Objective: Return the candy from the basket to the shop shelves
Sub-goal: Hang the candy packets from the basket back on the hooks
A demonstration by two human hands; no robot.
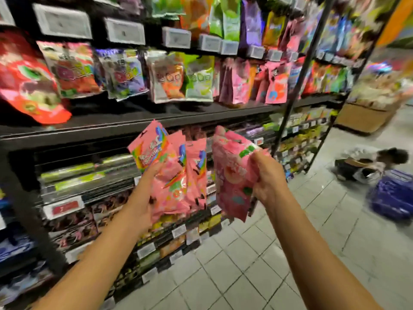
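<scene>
We stand facing the shelves [143, 121] with both hands raised and full. Our left hand [143, 204] has its fingers curled round a fan of pink packs [176, 175]; our right hand [267, 177] pinches a separate pink bag [230, 175] near its top edge. A blue basket [393, 195] sits on the floor [245, 276], well to the right, so this candy is already out of it and in the air before the middle shelf.

Judging from that, the step is matching each kind to its row. The pink hanging bags [241, 83] above look like the closest match, though blur hides the print. We should deal with one kind at a time, keep the fan gripped low so none slips, and seat each pack facing front.
</scene>
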